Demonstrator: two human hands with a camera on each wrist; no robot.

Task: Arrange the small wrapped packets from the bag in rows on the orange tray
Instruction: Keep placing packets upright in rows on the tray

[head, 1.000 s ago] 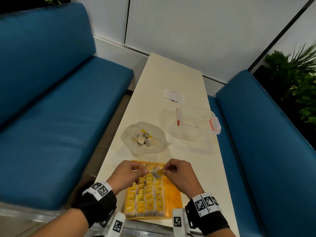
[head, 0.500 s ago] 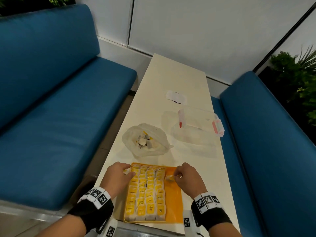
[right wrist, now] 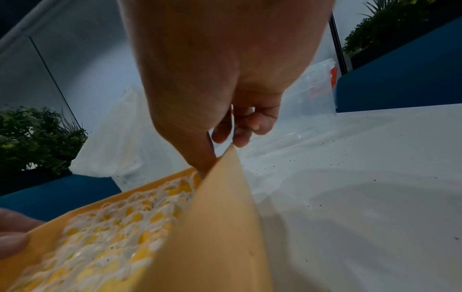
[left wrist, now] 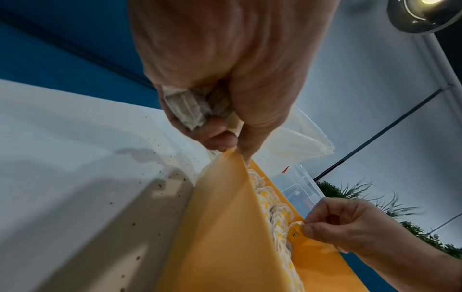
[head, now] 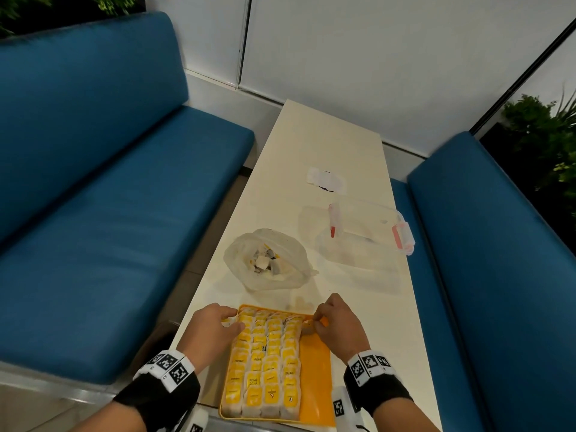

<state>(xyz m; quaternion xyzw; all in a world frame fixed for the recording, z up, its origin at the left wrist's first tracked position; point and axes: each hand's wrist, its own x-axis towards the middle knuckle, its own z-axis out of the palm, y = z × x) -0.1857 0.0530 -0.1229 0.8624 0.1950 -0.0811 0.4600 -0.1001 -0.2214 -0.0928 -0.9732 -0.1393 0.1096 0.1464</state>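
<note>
Pinching packet (left wrist: 295, 233) w/ right hand (head: 335, 325), left hand (head: 212, 328) clutching spare packets (left wrist: 187, 110)

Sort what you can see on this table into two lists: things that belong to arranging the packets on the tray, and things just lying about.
Belongs to the job:
orange tray
packets in rows
plastic bag
left hand, holding spare packets
right hand, pinching one packet

Lying about:
clear lidded box
small white wrapper

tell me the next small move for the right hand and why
Probably set the packet it pinches down at the far end of the bare strip of the tray. Four columns are filled, the right hand sits at that strip's top, and the left hand holds spare packets.
</note>
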